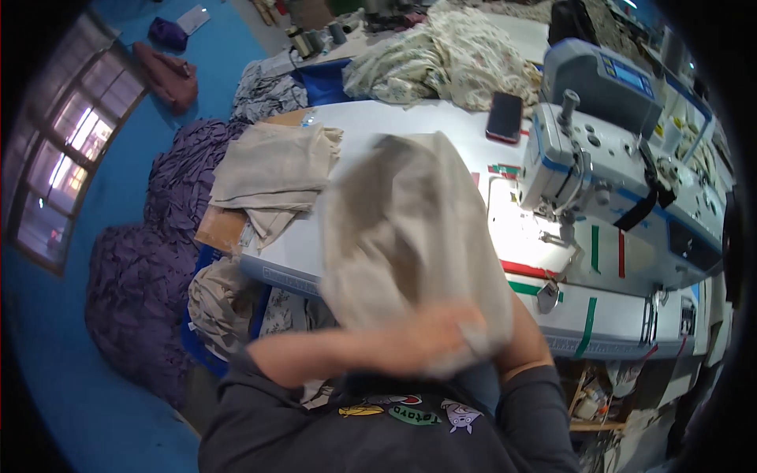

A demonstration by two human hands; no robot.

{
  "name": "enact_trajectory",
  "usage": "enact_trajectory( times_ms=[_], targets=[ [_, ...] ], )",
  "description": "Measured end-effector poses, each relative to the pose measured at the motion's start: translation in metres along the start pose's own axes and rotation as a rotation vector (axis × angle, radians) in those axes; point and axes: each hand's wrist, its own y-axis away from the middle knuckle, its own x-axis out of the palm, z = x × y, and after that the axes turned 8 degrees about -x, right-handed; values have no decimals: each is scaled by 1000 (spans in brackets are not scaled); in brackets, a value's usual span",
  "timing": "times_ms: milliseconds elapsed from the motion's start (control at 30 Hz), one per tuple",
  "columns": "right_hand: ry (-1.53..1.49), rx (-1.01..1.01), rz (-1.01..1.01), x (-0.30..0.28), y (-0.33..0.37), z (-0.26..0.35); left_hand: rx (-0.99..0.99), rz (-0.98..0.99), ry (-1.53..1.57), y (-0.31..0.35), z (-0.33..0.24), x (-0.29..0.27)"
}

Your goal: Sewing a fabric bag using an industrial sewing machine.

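A beige cloth piece (465, 236) is held up in front of me, blurred by motion and bulging open like a sleeve or bag. My left hand (441, 327) reaches across to the right and lies against its lower end; its fingers are smeared. The right forearm goes up behind the lower right side of this cloth, which hides my right hand. Right of the cloth, a white and blue sewing machine (583, 158) stands with its lamp lighting the needle area. Left of it, a folded stack of beige fabric (272, 165) lies on the white table (371, 118).
A dark phone (505, 117) lies by the machine. Floral fabric (449, 59) is heaped at the table's back. Purple ruffled fabric (134, 292) lies piled on the blue floor (47, 331) at left. Beneath the table edge sits a blue crate (189, 335) with beige cloth (223, 299).
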Motion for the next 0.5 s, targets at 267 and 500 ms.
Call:
enact_trajectory(
  times_ms=[267, 500],
  targets=[
    [-486, 432, 307, 13, 14, 16, 206, -283, 120, 1, 59, 52],
    [-558, 684, 658, -30, 48, -4, 211, -773, 710, 73, 93, -131]
  ],
)
